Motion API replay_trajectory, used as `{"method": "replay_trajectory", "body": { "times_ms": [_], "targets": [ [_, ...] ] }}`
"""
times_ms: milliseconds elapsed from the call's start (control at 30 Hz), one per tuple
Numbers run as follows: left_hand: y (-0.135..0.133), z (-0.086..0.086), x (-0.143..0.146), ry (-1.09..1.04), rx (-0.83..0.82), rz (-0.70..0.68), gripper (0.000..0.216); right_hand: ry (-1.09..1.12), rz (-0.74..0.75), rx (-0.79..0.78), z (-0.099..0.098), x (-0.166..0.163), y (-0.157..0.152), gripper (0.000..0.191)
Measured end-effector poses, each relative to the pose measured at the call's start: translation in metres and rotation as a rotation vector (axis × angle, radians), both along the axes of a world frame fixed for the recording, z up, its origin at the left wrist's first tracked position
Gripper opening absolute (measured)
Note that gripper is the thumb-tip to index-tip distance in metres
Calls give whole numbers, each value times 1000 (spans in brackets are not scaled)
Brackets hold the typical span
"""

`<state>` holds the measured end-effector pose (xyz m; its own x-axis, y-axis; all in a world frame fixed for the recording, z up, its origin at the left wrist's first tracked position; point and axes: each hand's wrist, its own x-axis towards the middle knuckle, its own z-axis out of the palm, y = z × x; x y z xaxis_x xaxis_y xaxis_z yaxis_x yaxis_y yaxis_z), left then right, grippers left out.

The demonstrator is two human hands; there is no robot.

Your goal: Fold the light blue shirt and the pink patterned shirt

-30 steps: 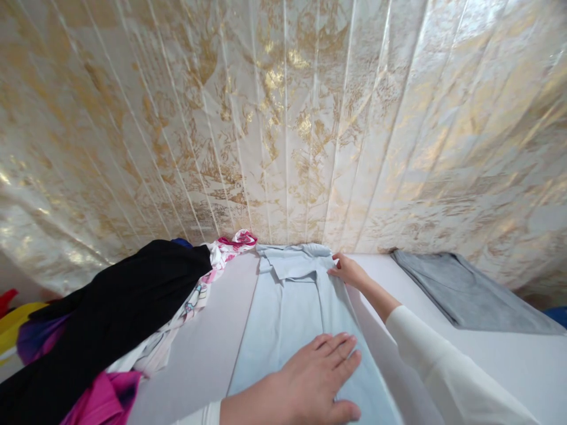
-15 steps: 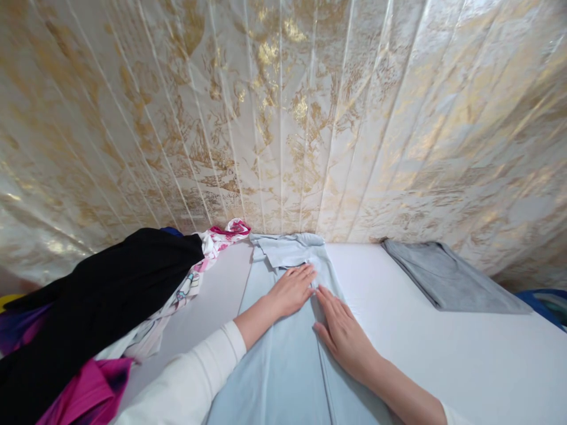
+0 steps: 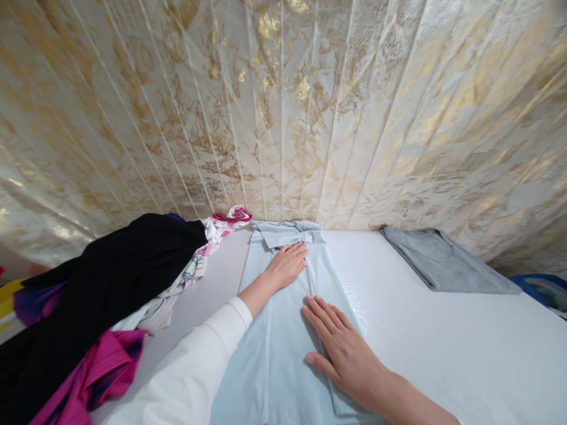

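Left sleeve [image 3: 190, 366]: white, plain, softly creased, with a straight cuff [image 3: 240, 314]
Left hand [image 3: 287, 265]: bare, slim-fingered
Right hand [image 3: 343, 348]: bare, slim-fingered
Right forearm [image 3: 410, 396]: bare, slender

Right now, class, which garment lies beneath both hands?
The pale blue garment, in the middle: left hand and right hand are over it; the folded grey garment and black garment lie either side.

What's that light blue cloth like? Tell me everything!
The light blue cloth looks thin and smooth. It lies lengthwise on the white surface, mostly flat, with a long edge running down it and bunched folds at the far end, by the gold-patterned backdrop. The left hand and right hand rest on it.
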<state>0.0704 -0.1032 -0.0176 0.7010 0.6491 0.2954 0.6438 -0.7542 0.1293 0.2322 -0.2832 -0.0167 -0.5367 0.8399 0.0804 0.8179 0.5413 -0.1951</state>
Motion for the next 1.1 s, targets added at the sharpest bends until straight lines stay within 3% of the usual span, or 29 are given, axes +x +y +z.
{"method": "replay_trajectory", "body": {
  "times_ms": [100, 200, 333, 467, 933, 1100],
  "targets": [
    [-13, 11, -13, -29, 5, 8, 39, 3, -8, -4, -1, 4, 2, 65],
    [-49, 17, -40, -58, -7, 99, 43, 25, -48, 38, -5, 8, 2, 66],
    [-111, 7, -80, -5, -71, 277, 58, 19, 33, 46, -6, 3, -8, 67],
    [-147, -3, -100, 120, -82, 290, 64, 11, 93, 44, -4, -2, -15, 68],
    [-153, 3, -100, 153, -65, 299, 49, 43, 138, 79, -4, 5, -25, 68],
    [-153, 6, -105, 166, -114, 300, 50, 100, 136, 46, 15, 11, -26, 62]
  ]
}}
